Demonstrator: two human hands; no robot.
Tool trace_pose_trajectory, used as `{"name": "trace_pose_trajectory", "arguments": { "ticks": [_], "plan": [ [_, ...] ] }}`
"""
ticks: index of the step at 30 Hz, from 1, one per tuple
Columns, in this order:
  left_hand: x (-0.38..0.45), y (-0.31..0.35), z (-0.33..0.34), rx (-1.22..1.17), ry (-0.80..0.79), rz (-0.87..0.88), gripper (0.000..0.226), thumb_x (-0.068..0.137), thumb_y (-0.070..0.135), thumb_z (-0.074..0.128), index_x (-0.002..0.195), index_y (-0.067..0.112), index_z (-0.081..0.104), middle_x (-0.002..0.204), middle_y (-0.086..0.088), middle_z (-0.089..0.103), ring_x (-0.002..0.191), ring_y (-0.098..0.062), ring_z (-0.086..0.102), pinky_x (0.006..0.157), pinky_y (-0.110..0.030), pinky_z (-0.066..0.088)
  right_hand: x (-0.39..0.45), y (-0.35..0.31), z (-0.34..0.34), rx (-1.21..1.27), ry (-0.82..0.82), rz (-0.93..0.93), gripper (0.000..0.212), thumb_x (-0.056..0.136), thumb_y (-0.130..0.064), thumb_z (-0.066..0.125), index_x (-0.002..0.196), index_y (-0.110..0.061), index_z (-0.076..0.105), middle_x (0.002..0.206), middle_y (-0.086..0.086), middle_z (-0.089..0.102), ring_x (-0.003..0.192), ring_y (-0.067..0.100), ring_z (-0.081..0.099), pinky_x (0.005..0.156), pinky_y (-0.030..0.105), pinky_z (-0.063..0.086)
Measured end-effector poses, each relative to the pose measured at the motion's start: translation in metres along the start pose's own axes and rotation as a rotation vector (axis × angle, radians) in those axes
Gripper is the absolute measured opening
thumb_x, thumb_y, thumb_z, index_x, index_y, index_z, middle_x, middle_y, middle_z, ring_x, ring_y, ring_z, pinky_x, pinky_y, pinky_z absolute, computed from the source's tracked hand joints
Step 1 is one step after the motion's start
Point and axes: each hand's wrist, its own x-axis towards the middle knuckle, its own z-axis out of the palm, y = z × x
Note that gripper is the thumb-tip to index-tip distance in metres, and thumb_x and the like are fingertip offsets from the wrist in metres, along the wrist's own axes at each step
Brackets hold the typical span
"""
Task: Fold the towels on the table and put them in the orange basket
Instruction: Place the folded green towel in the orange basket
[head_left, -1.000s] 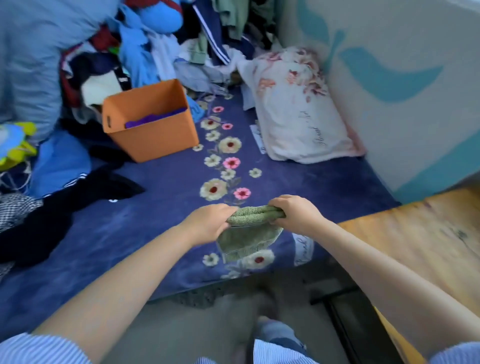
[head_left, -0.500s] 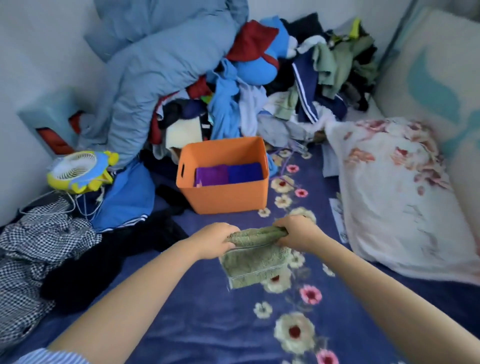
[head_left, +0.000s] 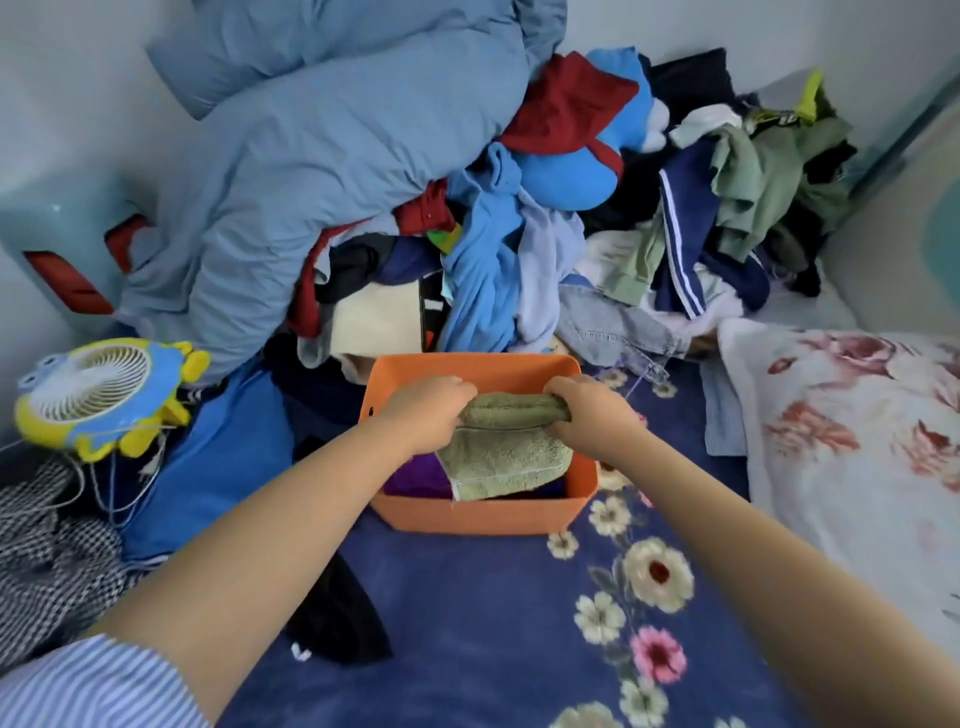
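A folded green towel (head_left: 506, 452) hangs over the open top of the orange basket (head_left: 467, 517), which stands on the dark blue flowered bedspread. My left hand (head_left: 428, 410) grips the towel's upper left end and my right hand (head_left: 589, 415) grips its upper right end, both above the basket. The towel's lower edge droops inside the basket. Under it lie a purple towel (head_left: 415, 475) and a dark blue one, mostly hidden.
A big heap of clothes and a blue duvet (head_left: 322, 166) rises right behind the basket. A yellow and blue fan (head_left: 104, 397) with cords sits at the left. A flowered pillow (head_left: 852, 447) lies at the right. Black clothing (head_left: 337, 618) lies near the basket's front left.
Both hands carried the green towel forward from the bed's near edge to above the basket. The view has swung towards the basket and the clothes heap.
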Motion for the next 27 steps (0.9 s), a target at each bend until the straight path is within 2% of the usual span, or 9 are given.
{"name": "trace_pose_trajectory", "arguments": {
  "ticks": [3,8,11,16,19,23,25,26,27],
  "plan": [
    [0.048,-0.020,0.002,0.040,0.058,0.004,0.021,0.090,0.004,0.048,0.109,0.007,0.056,0.105,-0.005,0.056,0.100,-0.024,0.056,0.077,-0.037,0.047,0.050,0.012,0.002,0.015,0.035,0.030,0.027,0.084,-0.008,0.055,0.111,-0.007,0.053,0.107,0.011,0.052,0.100,0.030,0.054,0.069,0.029,0.038],
    [0.127,-0.044,0.027,0.049,0.117,-0.013,0.030,0.089,-0.002,0.045,0.117,0.006,0.052,0.115,-0.009,0.053,0.110,-0.026,0.051,0.081,-0.036,0.044,0.123,0.041,0.022,-0.027,0.067,0.052,0.031,0.083,-0.004,0.053,0.114,-0.003,0.050,0.115,0.018,0.049,0.098,0.035,0.054,0.072,0.033,0.040],
    [0.156,-0.048,0.067,0.107,0.122,0.042,0.027,0.088,0.000,0.045,0.113,0.006,0.052,0.116,-0.010,0.053,0.112,-0.027,0.048,0.079,-0.038,0.042,0.137,0.064,0.057,-0.117,0.024,0.058,0.036,0.082,-0.002,0.051,0.118,0.000,0.045,0.124,0.019,0.041,0.102,0.038,0.053,0.076,0.040,0.045],
    [0.166,-0.035,0.192,0.266,-0.249,0.207,0.033,0.089,0.004,0.047,0.122,0.006,0.047,0.127,-0.012,0.051,0.120,-0.030,0.047,0.093,-0.040,0.039,0.131,0.093,0.164,-0.435,-0.407,0.040,0.042,0.087,0.000,0.048,0.128,-0.006,0.038,0.136,0.016,0.031,0.119,0.033,0.044,0.088,0.040,0.048],
    [0.166,-0.024,0.230,0.252,-0.405,0.263,0.036,0.089,-0.002,0.046,0.125,0.002,0.046,0.128,-0.016,0.052,0.121,-0.033,0.048,0.095,-0.041,0.041,0.135,0.098,0.195,-0.487,-0.538,0.042,0.039,0.091,-0.001,0.044,0.130,-0.004,0.042,0.139,0.017,0.033,0.123,0.033,0.042,0.094,0.041,0.046],
    [0.175,-0.020,0.246,0.215,-0.488,0.279,0.035,0.090,0.001,0.047,0.125,0.002,0.046,0.128,-0.017,0.053,0.119,-0.033,0.052,0.093,-0.042,0.045,0.143,0.108,0.210,-0.582,-0.620,0.048,0.040,0.094,-0.004,0.040,0.134,-0.005,0.040,0.142,0.017,0.033,0.126,0.032,0.041,0.097,0.039,0.044],
    [0.177,-0.019,0.249,0.194,-0.519,0.275,0.035,0.092,0.004,0.047,0.126,0.002,0.045,0.127,-0.016,0.055,0.117,-0.034,0.054,0.091,-0.041,0.046,0.148,0.109,0.208,-0.597,-0.610,0.031,0.035,0.093,-0.003,0.043,0.127,-0.001,0.047,0.133,0.017,0.042,0.119,0.032,0.048,0.091,0.038,0.047],
    [0.177,-0.017,0.250,0.184,-0.528,0.267,0.034,0.092,0.006,0.047,0.126,0.002,0.046,0.126,-0.016,0.056,0.116,-0.034,0.055,0.089,-0.041,0.047,0.151,0.109,0.208,-0.607,-0.510,-0.047,0.029,0.088,-0.004,0.051,0.115,0.000,0.058,0.121,0.017,0.052,0.107,0.031,0.056,0.081,0.036,0.052],
    [0.178,-0.016,0.251,0.164,-0.528,0.251,0.033,0.093,0.009,0.046,0.125,0.002,0.046,0.125,-0.016,0.057,0.114,-0.035,0.057,0.088,-0.041,0.047,0.155,0.108,0.206,-0.649,-0.383,-0.129,0.019,0.075,-0.007,0.064,0.092,-0.001,0.069,0.098,0.015,0.062,0.086,0.028,0.064,0.063,0.031,0.054]
  ]
}}
